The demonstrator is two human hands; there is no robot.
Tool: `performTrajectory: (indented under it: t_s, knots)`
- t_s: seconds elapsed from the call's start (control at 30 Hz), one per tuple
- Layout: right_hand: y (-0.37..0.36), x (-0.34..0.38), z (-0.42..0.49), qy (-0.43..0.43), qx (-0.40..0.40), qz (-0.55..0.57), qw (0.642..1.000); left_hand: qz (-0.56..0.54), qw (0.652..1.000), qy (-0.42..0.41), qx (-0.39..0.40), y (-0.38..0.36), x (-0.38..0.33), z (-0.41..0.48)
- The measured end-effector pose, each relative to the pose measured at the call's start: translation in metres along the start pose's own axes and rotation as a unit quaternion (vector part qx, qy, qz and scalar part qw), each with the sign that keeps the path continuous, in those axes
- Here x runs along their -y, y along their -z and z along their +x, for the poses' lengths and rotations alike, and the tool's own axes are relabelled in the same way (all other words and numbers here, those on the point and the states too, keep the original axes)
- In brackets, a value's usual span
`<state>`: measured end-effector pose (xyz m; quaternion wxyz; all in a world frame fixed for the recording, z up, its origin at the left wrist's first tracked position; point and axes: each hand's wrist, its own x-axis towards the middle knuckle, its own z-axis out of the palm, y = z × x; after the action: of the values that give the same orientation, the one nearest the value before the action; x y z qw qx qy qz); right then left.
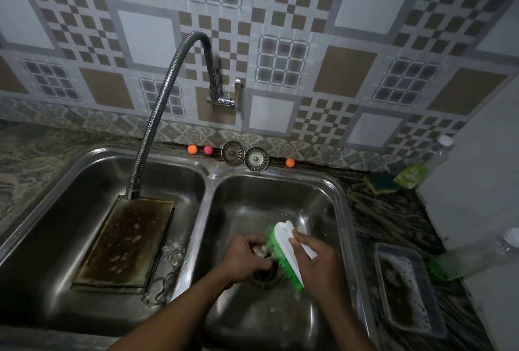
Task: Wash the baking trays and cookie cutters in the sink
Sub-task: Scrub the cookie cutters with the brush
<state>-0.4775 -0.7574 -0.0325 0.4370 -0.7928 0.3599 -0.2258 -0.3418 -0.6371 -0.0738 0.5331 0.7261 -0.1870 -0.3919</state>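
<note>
A person scrubs a small metal piece, probably a cookie cutter (259, 250), over the drain of the right basin (341, 199) of a steel double sink. The left hand (247, 259) pinches it in curled fingers; the right hand (320, 260) grips a white brush (283, 241), its green bristles turned left against the piece. The fingers hide most of the cutter, so which way it points cannot be told. It looks light and thin-walled, likely slippery with suds and best held by its rim without squeezing.

In the left basin (42, 210) a stained baking tray (123, 241) lies flat and soapy, its long axis running near to far, the far end under the tap hose (157, 103). Stiff and flat, it probably lifts best by its raised short edges. More cutters (168, 266) lie just right of it. A smaller sudsy tray (404, 289) sits on the worktop (393, 218) at right.
</note>
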Motion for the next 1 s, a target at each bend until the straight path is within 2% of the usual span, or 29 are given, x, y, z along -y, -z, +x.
performTrajectory:
  t_s: [0.07, 0.17, 0.23, 0.33, 0.4, 0.5, 0.6, 0.67, 0.73, 0.8, 0.9, 1.0]
  knots:
    - [0.001, -0.001, 0.002, -0.005, -0.005, 0.0, 1.0, 0.051, 0.998, -0.028, 0.023, 0.0, -0.005, -0.001]
    - [0.003, -0.001, 0.01, -0.03, -0.009, 0.021, 0.999, 0.019, 0.999, -0.033, 0.008, 0.0, -0.01, -0.004]
    - [0.004, -0.001, 0.01, -0.041, -0.02, 0.036, 0.998, -0.088, 0.996, 0.005, -0.013, -0.001, -0.011, -0.006]
    - [0.011, -0.009, 0.009, -0.046, -0.046, 0.032, 0.997, -0.311, 0.948, 0.066, -0.014, -0.012, -0.027, -0.01]
    - [0.013, -0.015, 0.004, -0.053, -0.039, 0.028, 0.997, -0.352, 0.933, 0.073, -0.022, -0.011, -0.038, -0.014]
    - [0.005, -0.022, -0.002, -0.056, -0.037, 0.021, 0.998, -0.284, 0.955, 0.013, -0.081, 0.019, -0.042, -0.014]
    - [-0.007, -0.02, 0.001, -0.059, -0.026, 0.01, 0.998, -0.162, 0.958, -0.042, -0.232, 0.08, -0.031, -0.013]
    - [-0.015, -0.018, 0.002, -0.063, -0.015, 0.001, 0.998, -0.055, 0.947, -0.026, -0.315, 0.119, -0.011, -0.016]
    - [-0.023, -0.017, -0.001, -0.065, 0.0, -0.006, 0.998, 0.062, 0.943, 0.058, -0.322, 0.144, 0.022, -0.022]
    - [-0.032, -0.016, -0.002, -0.067, 0.025, -0.016, 0.997, 0.122, 0.939, 0.144, -0.289, 0.152, 0.056, -0.028]
    - [-0.045, -0.012, -0.006, -0.061, 0.072, -0.018, 0.995, 0.132, 0.937, 0.189, -0.263, 0.15, 0.087, -0.038]
    - [-0.049, -0.008, -0.011, -0.051, 0.085, -0.018, 0.995, 0.118, 0.937, 0.205, -0.257, 0.148, 0.099, -0.04]
